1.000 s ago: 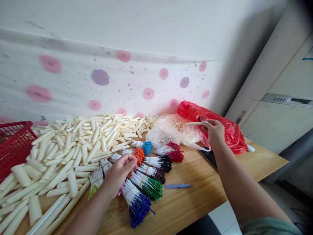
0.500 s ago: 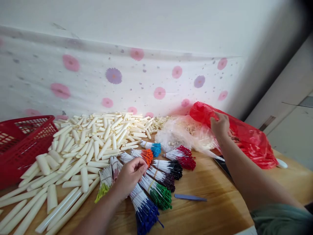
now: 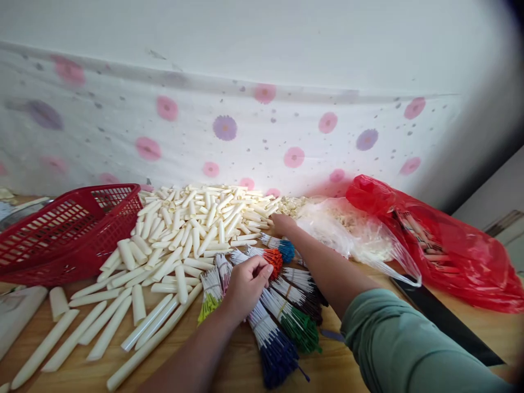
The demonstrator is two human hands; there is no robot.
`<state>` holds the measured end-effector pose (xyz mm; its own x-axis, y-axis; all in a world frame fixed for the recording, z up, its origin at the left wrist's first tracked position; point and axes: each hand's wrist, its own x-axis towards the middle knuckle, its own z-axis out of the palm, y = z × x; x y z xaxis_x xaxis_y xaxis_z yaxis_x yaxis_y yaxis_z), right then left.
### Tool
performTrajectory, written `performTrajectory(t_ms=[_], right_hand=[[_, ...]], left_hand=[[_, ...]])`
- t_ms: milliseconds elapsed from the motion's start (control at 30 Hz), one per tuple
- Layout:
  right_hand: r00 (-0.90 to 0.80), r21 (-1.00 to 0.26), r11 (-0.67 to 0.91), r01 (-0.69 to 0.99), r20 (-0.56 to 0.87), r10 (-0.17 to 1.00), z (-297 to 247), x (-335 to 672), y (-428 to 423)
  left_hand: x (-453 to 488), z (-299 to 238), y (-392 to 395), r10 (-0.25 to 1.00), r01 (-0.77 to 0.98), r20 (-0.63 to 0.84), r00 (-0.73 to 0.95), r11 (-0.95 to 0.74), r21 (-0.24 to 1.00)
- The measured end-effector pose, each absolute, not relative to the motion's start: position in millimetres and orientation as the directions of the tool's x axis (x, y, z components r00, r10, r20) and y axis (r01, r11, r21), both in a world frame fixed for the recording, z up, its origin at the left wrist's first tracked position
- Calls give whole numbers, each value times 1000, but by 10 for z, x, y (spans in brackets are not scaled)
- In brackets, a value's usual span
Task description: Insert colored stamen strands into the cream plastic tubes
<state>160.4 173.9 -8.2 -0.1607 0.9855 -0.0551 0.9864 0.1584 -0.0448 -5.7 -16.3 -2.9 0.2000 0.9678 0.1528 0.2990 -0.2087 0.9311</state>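
Below flowered sheet [image 3: 262, 131], wooden table [image 3: 333, 365], tubes [image 3: 204, 218]

One head-worn camera looks forward and down from close above the table [image 3: 338, 367], facing the flowered sheet [image 3: 262, 128] behind it.

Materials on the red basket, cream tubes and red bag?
Red basket: likely moulded plastic, slight sheen; regular openwork grid.
Cream tubes: probably plastic, smooth and fairly glossy; pale highlights, though another material is possible.
Red bag: thin plastic film, shiny; wrinkled and apparently translucent.
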Motion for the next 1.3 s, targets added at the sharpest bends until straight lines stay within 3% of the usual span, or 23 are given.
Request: performTrajectory(t_ms=[200, 400, 533, 667, 867, 1300], right_hand=[[-21, -13, 20, 1000, -47, 999, 14, 1830, 1941], [0, 21, 3, 1000, -128, 992, 72, 1752, 1844], [-73, -19, 73, 997, -42, 996, 265, 1610, 1507], [-251, -79, 260, 962, 108, 962, 334, 1411, 737], [-294, -111, 330, 937, 257, 921, 152, 1307, -190], [-340, -376, 450, 810, 324, 883, 89, 1485, -259]], left_hand=[[-53, -13, -170, 963, 315, 164, 211, -226, 922], [-63, -50, -144, 962, 295, 192, 193, -244, 924], [-84, -90, -105, 975, 171, 206, 79, -217, 961], [-75, -87, -91, 977, 36, 212, -37, -211, 977], [33, -142, -136, 959, 62, 282, 26, -283, 957], [133, -133, -146, 964, -179, 244, 102, -224, 958]])
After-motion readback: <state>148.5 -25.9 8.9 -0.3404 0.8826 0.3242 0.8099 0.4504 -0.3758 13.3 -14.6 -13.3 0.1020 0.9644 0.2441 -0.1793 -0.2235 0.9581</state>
